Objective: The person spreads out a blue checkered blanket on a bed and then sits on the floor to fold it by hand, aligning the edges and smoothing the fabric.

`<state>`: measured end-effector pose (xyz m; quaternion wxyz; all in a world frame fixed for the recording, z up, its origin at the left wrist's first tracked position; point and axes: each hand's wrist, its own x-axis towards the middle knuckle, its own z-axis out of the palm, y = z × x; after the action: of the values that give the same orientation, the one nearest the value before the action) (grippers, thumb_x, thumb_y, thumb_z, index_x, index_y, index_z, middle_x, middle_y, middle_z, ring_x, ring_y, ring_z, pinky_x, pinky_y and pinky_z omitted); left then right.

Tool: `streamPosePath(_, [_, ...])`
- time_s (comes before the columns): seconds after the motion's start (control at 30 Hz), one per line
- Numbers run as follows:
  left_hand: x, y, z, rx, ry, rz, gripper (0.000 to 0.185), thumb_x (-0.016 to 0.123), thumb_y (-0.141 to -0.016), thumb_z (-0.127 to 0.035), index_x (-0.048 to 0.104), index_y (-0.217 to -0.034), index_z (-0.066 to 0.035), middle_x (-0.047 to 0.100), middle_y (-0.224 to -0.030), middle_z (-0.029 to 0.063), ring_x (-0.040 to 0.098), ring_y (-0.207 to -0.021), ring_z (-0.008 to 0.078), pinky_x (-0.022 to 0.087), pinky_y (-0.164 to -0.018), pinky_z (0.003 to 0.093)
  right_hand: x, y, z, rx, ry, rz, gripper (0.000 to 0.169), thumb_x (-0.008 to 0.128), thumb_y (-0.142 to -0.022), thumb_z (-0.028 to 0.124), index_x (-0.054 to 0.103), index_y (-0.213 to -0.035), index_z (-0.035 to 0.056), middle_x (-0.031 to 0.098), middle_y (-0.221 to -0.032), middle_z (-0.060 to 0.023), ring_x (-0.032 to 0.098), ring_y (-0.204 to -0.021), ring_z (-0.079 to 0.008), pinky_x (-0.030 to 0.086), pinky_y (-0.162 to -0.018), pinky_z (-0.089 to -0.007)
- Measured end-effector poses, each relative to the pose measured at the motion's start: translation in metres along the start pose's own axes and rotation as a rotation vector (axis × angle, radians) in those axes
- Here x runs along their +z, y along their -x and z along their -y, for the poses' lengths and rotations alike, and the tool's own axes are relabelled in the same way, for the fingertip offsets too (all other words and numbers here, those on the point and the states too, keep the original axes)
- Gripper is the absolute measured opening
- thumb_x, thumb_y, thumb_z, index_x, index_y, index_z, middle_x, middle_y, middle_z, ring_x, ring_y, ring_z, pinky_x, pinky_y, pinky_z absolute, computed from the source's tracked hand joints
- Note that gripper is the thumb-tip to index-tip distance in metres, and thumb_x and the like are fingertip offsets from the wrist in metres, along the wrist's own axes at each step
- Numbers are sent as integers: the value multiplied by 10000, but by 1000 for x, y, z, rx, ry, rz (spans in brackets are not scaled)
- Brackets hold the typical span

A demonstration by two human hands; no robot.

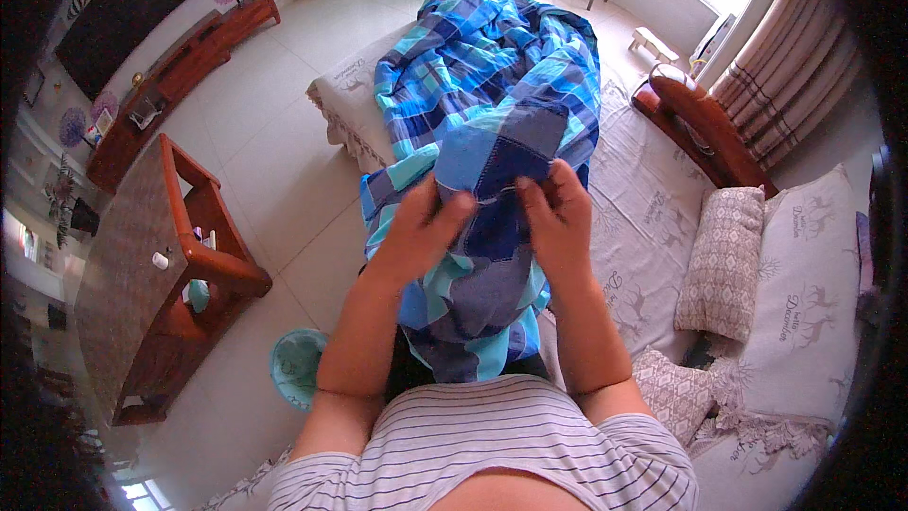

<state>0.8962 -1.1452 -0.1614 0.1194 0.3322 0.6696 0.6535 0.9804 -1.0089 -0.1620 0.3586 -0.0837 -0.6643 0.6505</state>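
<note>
A large blue and turquoise checked cloth [489, 64], with the look of a quilt or its cover, lies bunched over my lap and stretches ahead onto the covered seat. My left hand [433, 227] pinches a raised part of it between thumb and fingers. On the right side of the same part, my right hand [557, 209] has its thumb and fingertips at the fabric, slightly blurred. Between the two hands runs a short pale line, a cord or an edge; which one I cannot tell. Stitched seams show on the dark blue patches just above it.
A sofa with a pale printed cover [624, 227] and patterned cushions [720, 262] is on the right, beside a wooden armrest [702, 128]. On the left stand a wooden coffee table [128, 262] with a small white object [160, 260] and a turquoise bin [294, 369] on the floor.
</note>
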Motion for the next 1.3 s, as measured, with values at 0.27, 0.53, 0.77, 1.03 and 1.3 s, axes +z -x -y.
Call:
streamPosePath(0.27, [17,-23,30,-178,504,-27,304,470,-885,-318,552,-986,-43,595,-861,9,535,-768,67,430,-671,215,9,19,34,-236,287,196,121,622,-771,65,511,-725,49,475,-576,40,399,-494,-25,320,-452,-169])
streamPosePath(0.53, [2,-52,86,-121,718,3,322,455,-879,-271,503,-1097,-39,562,-990,91,536,-899,179,419,-774,283,-5,19,37,-67,305,-5,148,583,-813,160,574,-803,13,525,-612,-32,479,-578,-82,373,-494,-230])
streamPosePath(0.77, [24,-15,37,83,-273,-53,324,429,-887,-229,465,-1134,-22,540,-1012,150,519,-957,239,388,-831,314,-5,-7,-35,24,202,167,227,589,-783,126,514,-934,-27,514,-706,-74,475,-646,-122,389,-581,-267])
streamPosePath(1.03, [24,0,10,67,-3,-128,399,404,-895,-362,518,-1034,-7,570,-886,74,503,-829,145,394,-739,294,-19,-22,-64,-265,448,149,232,525,-814,106,499,-1019,2,534,-913,-113,512,-850,-184,405,-787,-281])
streamPosePath(1.3, [19,4,8,229,-375,149,313,404,-889,-305,527,-925,-19,529,-695,111,533,-676,280,410,-641,333,-21,-13,-27,82,-80,285,201,512,-830,130,511,-996,16,544,-902,-91,520,-827,-163,415,-769,-267])
